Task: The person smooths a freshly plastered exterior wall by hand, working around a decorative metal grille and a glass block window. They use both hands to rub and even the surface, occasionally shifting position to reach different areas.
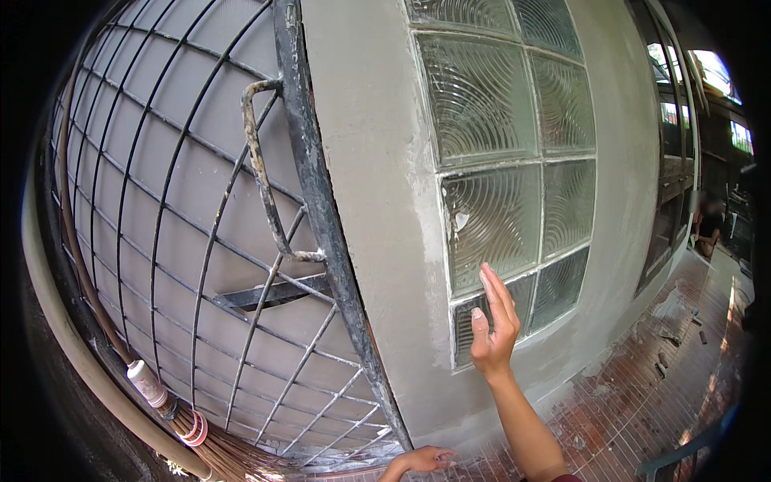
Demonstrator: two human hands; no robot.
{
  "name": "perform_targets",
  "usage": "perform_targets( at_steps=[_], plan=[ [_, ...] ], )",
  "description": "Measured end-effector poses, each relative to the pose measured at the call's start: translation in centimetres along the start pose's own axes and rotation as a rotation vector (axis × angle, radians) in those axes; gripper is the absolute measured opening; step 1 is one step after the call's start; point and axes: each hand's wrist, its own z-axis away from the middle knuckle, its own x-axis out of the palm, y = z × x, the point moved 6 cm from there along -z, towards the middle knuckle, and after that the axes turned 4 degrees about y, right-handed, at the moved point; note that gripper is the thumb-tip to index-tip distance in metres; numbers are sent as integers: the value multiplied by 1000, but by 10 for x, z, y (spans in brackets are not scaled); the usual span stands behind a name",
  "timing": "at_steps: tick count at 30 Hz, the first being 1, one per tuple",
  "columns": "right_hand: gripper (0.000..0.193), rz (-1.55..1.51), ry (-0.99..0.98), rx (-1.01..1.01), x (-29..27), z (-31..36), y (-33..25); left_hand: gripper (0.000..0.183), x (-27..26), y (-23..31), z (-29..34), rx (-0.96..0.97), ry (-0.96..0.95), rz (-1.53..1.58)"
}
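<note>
My right hand is raised in front of the glass block window, palm sideways, fingers stretched and thumb apart, holding nothing. Its fingertips overlap the lower blocks; whether they touch the glass I cannot tell. Low in the view, my left hand hangs by the foot of the metal gate, its fingers loosely extended to the right with nothing visible in them. Ridged swirl patterns cover the glass blocks, and whitish smears mark the joints. A small pale patch sticks to one block.
Grey plastered wall surrounds the window. The gate's bent handle juts out at left, above a stick broom leaning by the bars. Debris litters the tiled floor. A person sits at the far right.
</note>
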Motion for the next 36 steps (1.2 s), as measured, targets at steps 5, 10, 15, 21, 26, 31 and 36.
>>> perform_targets(
  at_steps=[5, 10, 15, 21, 26, 31, 36],
  plan=[
    [57, 190, -123, -142, 44, -83, -36, 46, -72, 97, 41, 60, 191, 152],
    [64, 395, -448, -99, 107, -101, -74, 45, -103, 158, 124, -43, 145, 348],
    [62, 283, -459, -45, 117, -118, -102, 42, -122, 218, 215, -198, 146, 869],
    [58, 305, -572, -7, 121, -149, -141, 44, -229, 329, 301, -103, 251, 548],
    [63, 82, -592, 312, 110, -169, -193, 22, -307, 416, 361, -39, 426, 303],
    [64, -6, -474, 444, 103, -227, -214, 29, -345, 455, 398, -199, 772, 393],
    [62, -37, -350, 579, 87, -290, -212, 28, -393, 527, 435, 269, 1130, 911]
  ],
)
